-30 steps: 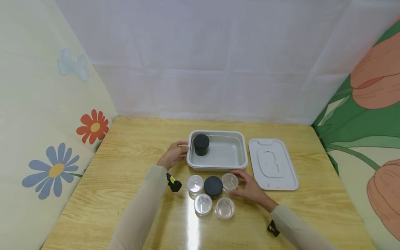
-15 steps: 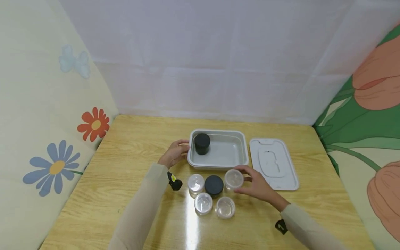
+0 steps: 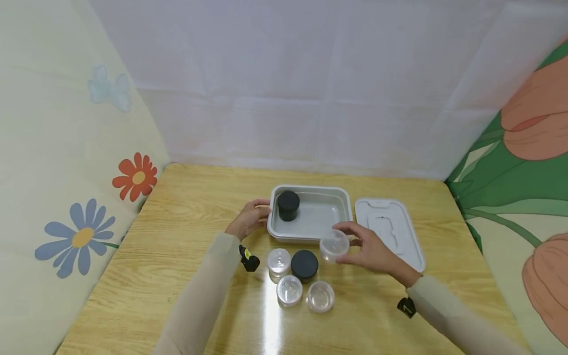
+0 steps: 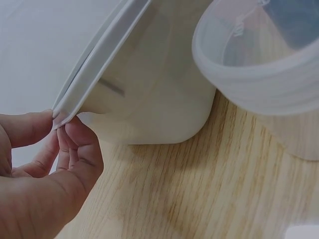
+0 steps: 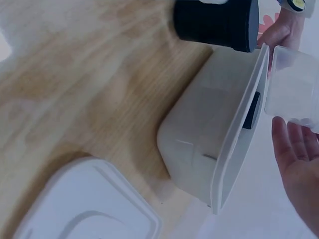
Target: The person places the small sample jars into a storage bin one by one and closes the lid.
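My left hand (image 3: 249,219) pinches the left rim of a white rectangular container (image 3: 319,217); the left wrist view shows the thumb over the rim (image 4: 102,57) and the fingers curled beneath. Inside the container, toward its left end, stands a black jar (image 3: 288,206). My right hand (image 3: 370,249) grips a clear plastic jar (image 3: 334,245) between thumb and fingers, raised by the container's front right corner. In the right wrist view this clear jar (image 5: 293,84) appears beyond the container's rim, with fingertips against its side.
Just in front of the container stand a black-lidded jar (image 3: 304,266) and a clear jar (image 3: 279,262). Nearer to me are two more clear jars, one left (image 3: 289,290) and one right (image 3: 321,297). A white lid (image 3: 401,239) lies flat right of the container, partly behind my right hand.
My right hand has taken hold of the clear jar from the right of the black-lidded one and lifted it up toward the container. My left hand stays at the container's rim.
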{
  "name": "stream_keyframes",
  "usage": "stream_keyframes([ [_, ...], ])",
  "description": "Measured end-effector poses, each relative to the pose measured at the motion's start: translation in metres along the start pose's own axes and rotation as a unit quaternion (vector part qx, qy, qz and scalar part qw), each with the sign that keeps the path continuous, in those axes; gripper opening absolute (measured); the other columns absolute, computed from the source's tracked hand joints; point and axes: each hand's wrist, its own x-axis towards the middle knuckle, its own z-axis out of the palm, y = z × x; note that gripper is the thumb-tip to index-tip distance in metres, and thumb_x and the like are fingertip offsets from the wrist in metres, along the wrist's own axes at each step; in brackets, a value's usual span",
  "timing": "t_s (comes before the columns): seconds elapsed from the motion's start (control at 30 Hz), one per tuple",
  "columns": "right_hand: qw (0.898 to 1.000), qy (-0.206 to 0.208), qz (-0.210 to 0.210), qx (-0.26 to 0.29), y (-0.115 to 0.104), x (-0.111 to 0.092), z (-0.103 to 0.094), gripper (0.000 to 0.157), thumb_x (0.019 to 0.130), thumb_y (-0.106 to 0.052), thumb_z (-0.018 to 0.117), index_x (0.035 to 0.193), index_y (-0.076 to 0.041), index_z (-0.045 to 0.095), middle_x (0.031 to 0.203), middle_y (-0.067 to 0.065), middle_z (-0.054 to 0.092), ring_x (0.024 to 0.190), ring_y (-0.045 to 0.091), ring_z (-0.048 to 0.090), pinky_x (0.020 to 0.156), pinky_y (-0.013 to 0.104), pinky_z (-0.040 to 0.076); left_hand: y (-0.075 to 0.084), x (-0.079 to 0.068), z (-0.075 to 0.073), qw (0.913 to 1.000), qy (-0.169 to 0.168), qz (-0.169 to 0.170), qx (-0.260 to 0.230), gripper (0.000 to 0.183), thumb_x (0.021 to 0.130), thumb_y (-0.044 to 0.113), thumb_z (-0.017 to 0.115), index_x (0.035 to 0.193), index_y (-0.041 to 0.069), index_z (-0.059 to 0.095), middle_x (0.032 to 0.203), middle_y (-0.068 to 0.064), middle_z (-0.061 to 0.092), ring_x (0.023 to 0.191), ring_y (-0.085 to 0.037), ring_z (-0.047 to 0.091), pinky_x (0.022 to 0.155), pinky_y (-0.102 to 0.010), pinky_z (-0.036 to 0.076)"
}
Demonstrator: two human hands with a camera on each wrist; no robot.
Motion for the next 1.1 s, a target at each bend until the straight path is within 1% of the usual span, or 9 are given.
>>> stream_keyframes([
  [0.2,0.999,0.011,0.02,-0.023,0.0,0.018,-0.007,0.063,0.072,-0.009,0.082,0.128,-0.001,0.053,0.124,0.018,0.057,0.109,0.027,0.054,0.082,0.031,0.055,-0.001,0.0,0.0,1.0,0.002,-0.003,-0.006,0.04,0.094,-0.001,0.046,0.134,-0.004,0.038,0.094,-0.002,0.056,0.079,-0.012,0.057,0.068,-0.026,0.048],
  [0.33,0.999,0.018,0.034,-0.017,0.002,0.032,-0.012,0.063,0.074,-0.009,0.08,0.13,-0.002,0.051,0.127,0.018,0.055,0.114,0.032,0.052,0.087,0.039,0.053,-0.001,0.0,-0.001,0.9999,-0.001,-0.004,-0.011,0.041,0.094,-0.001,0.046,0.134,-0.004,0.037,0.094,-0.002,0.056,0.079,-0.012,0.057,0.069,-0.026,0.048],
  [0.53,0.998,0.019,0.052,-0.013,0.008,0.055,-0.012,0.066,0.077,-0.014,0.079,0.134,-0.004,0.048,0.133,0.017,0.052,0.121,0.033,0.049,0.094,0.049,0.048,0.0,0.0,-0.001,0.9999,0.001,-0.009,-0.008,0.041,0.095,-0.001,0.046,0.135,-0.002,0.038,0.096,-0.003,0.056,0.08,-0.012,0.057,0.069,-0.025,0.048],
  [0.7,0.998,0.024,0.063,-0.005,0.013,0.074,-0.003,0.069,0.076,-0.011,0.079,0.136,0.0,0.046,0.133,0.019,0.051,0.122,0.037,0.049,0.096,0.052,0.047,0.002,-0.002,-0.001,0.9999,0.004,-0.011,-0.002,0.041,0.095,0.0,0.046,0.135,-0.002,0.039,0.1,-0.005,0.056,0.081,-0.012,0.057,0.068,-0.025,0.048],
  [0.73,0.997,0.021,0.068,-0.006,0.014,0.076,-0.001,0.069,0.077,-0.01,0.079,0.136,0.001,0.045,0.134,0.02,0.05,0.123,0.038,0.048,0.096,0.052,0.046,0.002,-0.002,-0.001,0.9999,0.005,-0.011,-0.003,0.04,0.095,0.0,0.046,0.135,-0.001,0.039,0.099,-0.004,0.056,0.08,-0.012,0.057,0.068,-0.025,0.048],
  [0.83,0.997,0.006,0.08,-0.005,0.002,0.081,0.006,0.066,0.079,-0.007,0.076,0.135,0.004,0.044,0.135,0.023,0.048,0.126,0.041,0.045,0.098,0.052,0.045,0.001,-0.002,0.0,0.9999,0.005,-0.01,-0.009,0.04,0.095,-0.001,0.046,0.134,-0.002,0.039,0.092,-0.001,0.057,0.078,-0.011,0.057,0.068,-0.025,0.048],
  [0.9,0.996,-0.005,0.088,-0.009,0.003,0.084,0.011,0.066,0.08,-0.009,0.076,0.136,0.002,0.044,0.137,0.022,0.046,0.128,0.042,0.043,0.099,0.051,0.045,0.001,-0.002,0.0,0.9999,0.005,-0.009,-0.012,0.04,0.095,-0.001,0.046,0.134,-0.002,0.039,0.089,0.0,0.057,0.077,-0.011,0.057,0.067,-0.025,0.048],
  [0.97,0.996,-0.011,0.09,-0.011,0.006,0.087,0.016,0.066,0.079,-0.01,0.076,0.136,0.001,0.045,0.136,0.021,0.047,0.127,0.041,0.044,0.098,0.048,0.046,0.001,-0.002,0.0,0.9999,0.006,-0.01,-0.01,0.04,0.094,-0.001,0.046,0.134,-0.002,0.039,0.089,0.0,0.057,0.077,-0.01,0.057,0.067,-0.025,0.048],
  [1.1,0.996,-0.012,0.084,-0.008,0.027,0.094,0.027,0.065,0.077,-0.013,0.079,0.133,-0.003,0.047,0.133,0.018,0.05,0.124,0.039,0.048,0.095,0.043,0.05,0.002,-0.001,0.001,0.9999,0.006,-0.014,-0.004,0.04,0.095,-0.001,0.046,0.134,-0.001,0.039,0.097,-0.003,0.056,0.079,-0.012,0.056,0.068,-0.025,0.048],
])
